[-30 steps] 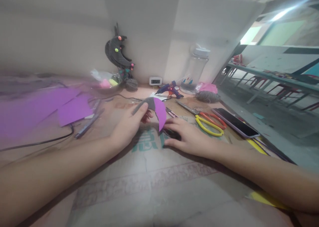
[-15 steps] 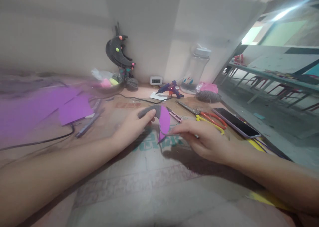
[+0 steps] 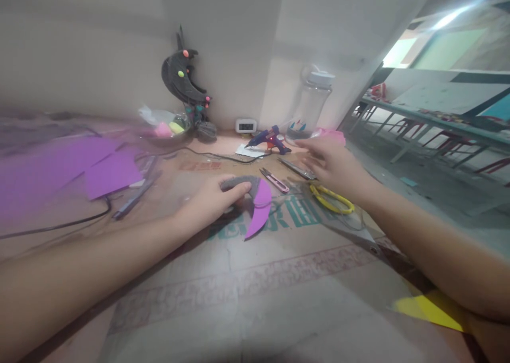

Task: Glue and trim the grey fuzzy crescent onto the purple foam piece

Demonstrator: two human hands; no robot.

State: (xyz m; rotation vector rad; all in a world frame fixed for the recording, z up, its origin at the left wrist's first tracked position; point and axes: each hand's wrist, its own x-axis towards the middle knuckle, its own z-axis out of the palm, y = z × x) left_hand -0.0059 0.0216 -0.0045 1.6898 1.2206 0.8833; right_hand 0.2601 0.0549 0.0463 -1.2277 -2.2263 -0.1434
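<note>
Partly within left hand (image 3: 211, 199), purple-gray crescent (image 3: 263, 193)

left grip (image 3: 223, 195): holding purple-grey crescent (image 3: 262, 194) | right grip (image 3: 337, 163): partly hiding scissors (image 3: 314, 192)

2 bare arms reach forward. The left arm (image 3: 99, 278) comes up from the bottom left corner, and the right arm (image 3: 422, 251) comes in from the right edge. The left grip (image 3: 229, 193) is closed, with its thumb (image 3: 240, 190) on top, pointing right, and the other fingers curled under, mostly hidden. The right grip (image 3: 332, 163) is farther out, palm down, its fingers (image 3: 309, 145) a bit bent and pointing left. The 2 wrists are well apart.
</note>
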